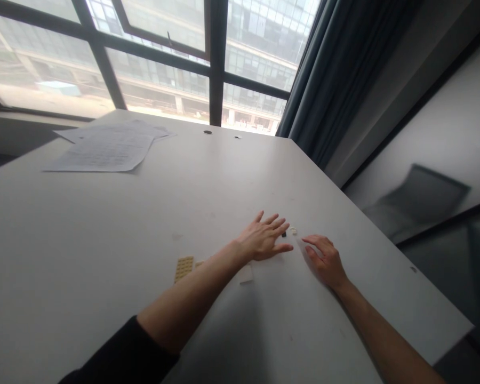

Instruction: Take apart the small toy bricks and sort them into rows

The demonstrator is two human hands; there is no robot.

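My left hand [264, 237] is stretched over the white table with its fingers spread, palm down. Right beside its fingertips lies a small black piece [284, 234], partly covered by the hand. A small cream-coloured piece [293, 231] sits between my two hands, too small to name. My right hand [323, 260] hovers close to the table to the right, fingers loosely bent and apart, holding nothing that I can see. Under my left forearm are a yellow sheet with dark printed marks [184, 268] and a white flat piece [246, 274], both partly hidden.
Printed papers [104, 149] lie at the far left of the white table [124, 224]. Two round cable holes, one being a dark grommet [207, 132], are near the back edge. Beyond stand a window and a dark curtain [316, 74]. The table's right edge runs diagonally.
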